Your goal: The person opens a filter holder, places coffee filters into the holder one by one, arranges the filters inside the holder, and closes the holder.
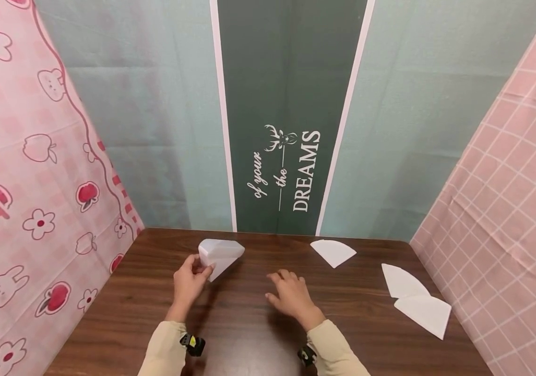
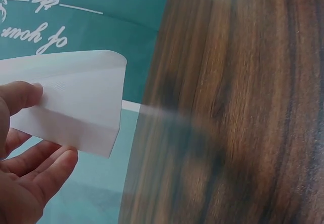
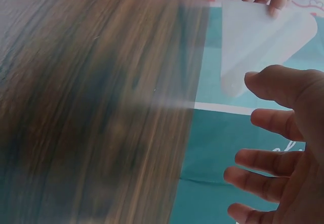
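Note:
My left hand (image 1: 190, 282) pinches a white paper piece (image 1: 221, 255) by its near left side, thumb on one face and fingers on the other. In the left wrist view the paper (image 2: 76, 97) shows a crease along its length, and the left hand (image 2: 30, 158) grips its edge. My right hand (image 1: 292, 296) hangs over the table, fingers spread and touching nothing. In the right wrist view the right hand (image 3: 288, 143) is apart from the held paper (image 3: 258, 41).
A white fan-shaped piece (image 1: 333, 253) lies at the back right of the brown table (image 1: 249, 324). Farther right lie two more pieces, one (image 1: 404, 282) touching or overlapping the other (image 1: 427, 312). Fabric walls stand behind and at both sides.

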Action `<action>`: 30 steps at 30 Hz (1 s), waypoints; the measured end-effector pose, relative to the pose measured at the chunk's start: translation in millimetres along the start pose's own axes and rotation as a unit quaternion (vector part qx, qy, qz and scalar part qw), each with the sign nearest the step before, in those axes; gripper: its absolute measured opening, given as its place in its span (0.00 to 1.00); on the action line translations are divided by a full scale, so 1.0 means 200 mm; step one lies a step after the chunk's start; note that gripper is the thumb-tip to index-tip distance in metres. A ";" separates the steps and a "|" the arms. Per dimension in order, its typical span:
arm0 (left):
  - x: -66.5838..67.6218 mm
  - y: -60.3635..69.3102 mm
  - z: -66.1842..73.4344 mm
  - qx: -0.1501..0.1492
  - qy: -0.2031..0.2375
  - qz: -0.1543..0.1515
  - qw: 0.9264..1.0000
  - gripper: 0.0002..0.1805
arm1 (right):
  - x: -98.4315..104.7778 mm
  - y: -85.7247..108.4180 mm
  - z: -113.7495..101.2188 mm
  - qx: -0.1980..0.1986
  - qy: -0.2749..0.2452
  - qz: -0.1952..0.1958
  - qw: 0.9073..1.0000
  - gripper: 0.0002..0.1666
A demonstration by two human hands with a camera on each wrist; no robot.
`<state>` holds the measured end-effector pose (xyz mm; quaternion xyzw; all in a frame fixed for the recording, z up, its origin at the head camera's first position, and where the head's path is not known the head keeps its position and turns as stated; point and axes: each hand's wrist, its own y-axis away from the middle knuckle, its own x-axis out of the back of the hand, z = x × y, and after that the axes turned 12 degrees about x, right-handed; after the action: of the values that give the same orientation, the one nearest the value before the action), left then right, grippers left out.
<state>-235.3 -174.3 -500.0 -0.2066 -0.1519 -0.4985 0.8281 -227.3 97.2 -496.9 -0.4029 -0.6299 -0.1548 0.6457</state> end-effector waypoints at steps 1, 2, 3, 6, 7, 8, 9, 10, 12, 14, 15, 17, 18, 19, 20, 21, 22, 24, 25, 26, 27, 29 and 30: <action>0.00 0.01 0.00 -0.001 0.003 -0.001 1.000 0.19 | 0.00 0.01 0.00 0.000 -0.001 0.000 1.000 0.25; 0.00 0.01 0.00 -0.001 0.007 -0.002 1.000 0.19 | 0.00 0.01 0.01 -0.001 -0.003 0.000 1.000 0.25; 0.00 0.02 0.01 -0.004 0.010 -0.003 1.000 0.19 | 0.00 0.02 0.01 -0.001 -0.006 0.000 1.000 0.25; 0.00 0.04 0.01 -0.017 0.023 -0.011 1.000 0.19 | 0.00 0.04 0.02 -0.002 -0.010 0.005 1.000 0.25; -0.01 0.05 0.01 -0.020 0.026 -0.015 0.999 0.18 | 0.00 0.05 0.03 -0.002 -0.011 0.007 1.000 0.25; -0.01 0.06 0.02 -0.022 0.031 -0.019 0.999 0.18 | 0.00 0.05 0.03 -0.002 -0.013 0.010 1.000 0.25; -0.01 0.07 0.02 -0.025 0.036 -0.023 0.999 0.18 | 0.00 0.06 0.04 -0.002 -0.015 0.012 1.000 0.25; -0.02 0.07 0.02 -0.026 0.041 -0.026 0.998 0.18 | 0.00 0.06 0.04 -0.002 -0.017 0.013 1.000 0.25; -0.03 0.08 0.02 -0.025 0.053 -0.032 0.998 0.18 | 0.00 0.08 0.06 -0.004 -0.022 0.015 1.000 0.25; -0.04 0.09 0.03 -0.026 0.060 -0.040 0.997 0.18 | 0.01 0.09 0.07 -0.008 -0.029 0.018 0.999 0.25; -0.05 0.10 0.03 -0.028 0.060 -0.043 0.997 0.18 | 0.01 0.10 0.08 -0.011 -0.031 0.020 0.999 0.25; -0.07 0.11 0.04 -0.037 0.061 -0.053 0.996 0.18 | 0.01 0.11 0.09 -0.019 -0.037 0.022 0.999 0.26; -0.07 0.11 0.04 -0.041 0.059 -0.057 0.996 0.18 | 0.01 0.12 0.10 -0.022 -0.039 0.023 0.999 0.26; -0.08 0.12 0.04 -0.045 0.057 -0.060 0.996 0.18 | 0.01 0.12 0.10 -0.024 -0.042 0.024 0.999 0.26; -0.08 0.12 0.04 -0.049 0.057 -0.064 0.995 0.18 | 0.01 0.13 0.11 -0.026 -0.045 0.024 0.998 0.26; -0.08 0.13 0.04 -0.051 0.057 -0.067 0.995 0.17 | 0.01 0.13 0.11 -0.026 -0.048 0.024 0.998 0.26; -0.08 0.13 0.04 -0.054 0.056 -0.070 0.995 0.17 | 0.01 0.13 0.11 -0.026 -0.052 0.023 0.998 0.26; -0.08 0.14 0.04 -0.054 0.054 -0.077 0.994 0.17 | 0.01 0.14 0.12 -0.024 -0.057 0.025 0.998 0.26; -0.08 0.15 0.04 -0.055 0.054 -0.081 0.994 0.17 | 0.01 0.14 0.12 -0.024 -0.060 0.026 0.998 0.26; -0.08 0.15 0.04 -0.055 0.053 -0.085 0.994 0.17 | 0.01 0.14 0.12 -0.025 -0.062 0.028 0.997 0.26; -0.08 0.15 0.04 -0.054 0.051 -0.088 0.993 0.17 | 0.01 0.15 0.12 -0.026 -0.062 0.029 0.997 0.26; -0.08 0.16 0.04 -0.054 0.052 -0.094 0.993 0.17 | 0.00 0.15 0.12 -0.029 -0.062 0.029 0.997 0.26; -0.08 0.17 0.03 -0.054 0.053 -0.098 0.992 0.17 | 0.00 0.15 0.12 -0.031 -0.062 0.029 0.997 0.26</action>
<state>-213.5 -144.8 -507.9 -0.2083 -0.0999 -0.5949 0.7699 -222.3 134.1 -509.6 -0.4496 -0.6515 -0.1297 0.5971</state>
